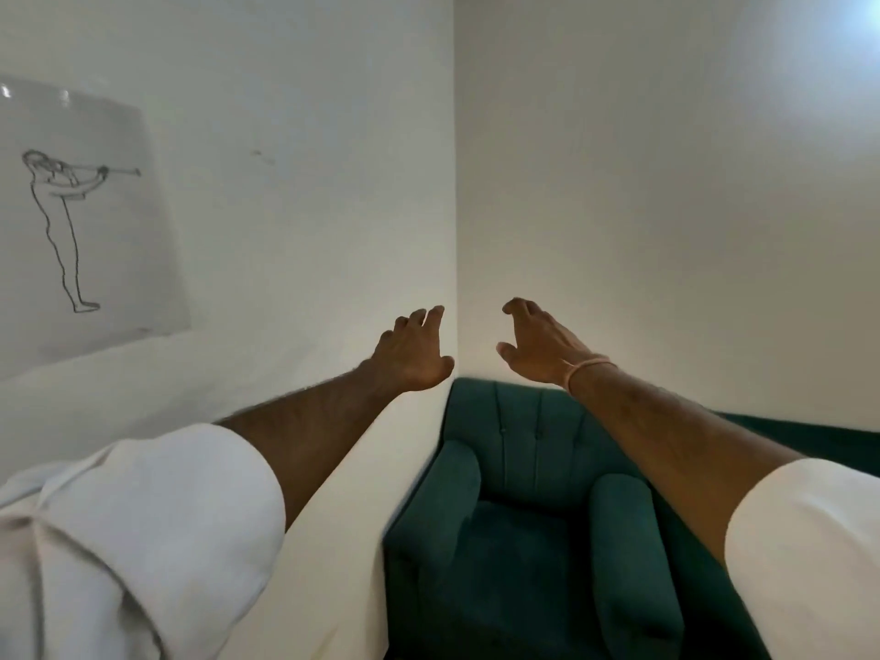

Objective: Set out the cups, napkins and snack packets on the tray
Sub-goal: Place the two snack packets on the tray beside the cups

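Both my arms reach straight out toward the corner of two white walls. My left hand (413, 352) is raised with its fingers spread and curled, holding nothing. My right hand (538, 343), with a thin pink band on its wrist, is held the same way, fingers apart and empty. A gap of bare wall lies between the two hands. No tray, cups, napkins or snack packets show in this view.
A dark green upholstered armchair (524, 507) stands in the corner below my hands. A line drawing of a figure blowing a horn (66, 221) hangs on the left wall. A bright light (864, 16) glares at the top right.
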The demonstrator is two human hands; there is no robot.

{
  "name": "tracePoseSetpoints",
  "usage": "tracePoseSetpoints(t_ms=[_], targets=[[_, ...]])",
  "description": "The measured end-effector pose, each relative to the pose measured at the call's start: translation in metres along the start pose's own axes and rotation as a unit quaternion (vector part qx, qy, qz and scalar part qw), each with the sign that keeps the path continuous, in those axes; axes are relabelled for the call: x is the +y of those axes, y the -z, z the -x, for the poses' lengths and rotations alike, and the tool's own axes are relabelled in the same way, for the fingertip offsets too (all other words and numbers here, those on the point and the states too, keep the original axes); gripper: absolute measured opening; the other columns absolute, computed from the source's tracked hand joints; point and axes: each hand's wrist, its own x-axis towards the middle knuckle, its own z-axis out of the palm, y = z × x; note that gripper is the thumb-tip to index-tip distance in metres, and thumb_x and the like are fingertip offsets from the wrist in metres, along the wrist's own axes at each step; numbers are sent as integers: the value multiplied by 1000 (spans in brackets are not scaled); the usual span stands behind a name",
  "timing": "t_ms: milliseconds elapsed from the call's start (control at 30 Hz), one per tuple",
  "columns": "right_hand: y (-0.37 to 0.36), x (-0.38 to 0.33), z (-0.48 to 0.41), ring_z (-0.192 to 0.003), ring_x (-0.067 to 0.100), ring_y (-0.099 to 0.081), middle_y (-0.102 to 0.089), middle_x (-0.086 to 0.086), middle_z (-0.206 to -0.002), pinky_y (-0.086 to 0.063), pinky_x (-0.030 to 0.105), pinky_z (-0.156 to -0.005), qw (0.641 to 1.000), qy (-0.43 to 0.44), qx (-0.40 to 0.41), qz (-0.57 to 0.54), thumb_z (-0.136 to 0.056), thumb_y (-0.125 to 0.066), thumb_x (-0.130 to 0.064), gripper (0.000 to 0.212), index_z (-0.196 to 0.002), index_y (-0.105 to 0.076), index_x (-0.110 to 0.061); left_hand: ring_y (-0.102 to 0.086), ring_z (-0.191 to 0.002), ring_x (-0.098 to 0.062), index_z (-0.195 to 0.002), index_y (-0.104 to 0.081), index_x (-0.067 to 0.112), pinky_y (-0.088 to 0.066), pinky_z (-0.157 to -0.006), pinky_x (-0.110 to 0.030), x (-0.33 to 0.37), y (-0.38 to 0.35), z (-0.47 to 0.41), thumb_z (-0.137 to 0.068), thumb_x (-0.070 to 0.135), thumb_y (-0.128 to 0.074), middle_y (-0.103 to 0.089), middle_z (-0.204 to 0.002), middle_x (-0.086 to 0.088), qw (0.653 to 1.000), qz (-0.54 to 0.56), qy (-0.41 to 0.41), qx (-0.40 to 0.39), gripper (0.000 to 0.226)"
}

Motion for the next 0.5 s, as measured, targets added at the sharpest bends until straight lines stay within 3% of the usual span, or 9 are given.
tracePoseSetpoints(t_ms=[233,500], targets=[[115,55,49,-133,31,-49,-40,12,-154,-44,41,-106,999,16,37,18,-96,-59,-30,63,-149,-31,-11,-37,-138,-37,-156,-19,16,-39,-102,-47,114,67,13,-89,38,-61,-34,-157,-13,999,1,-6,33,82],[164,125,123,-137,32,-45,-36,12,-157,-41,42,-111,1000,11,15,25,-95,-61,-31,68,-150,-30,-9,-41,-134,-33,-152,-26,17,-40,-97,-43,212,58,54,-87,34,-61,-40,-153,-11,1000,2,7,-8,76]])
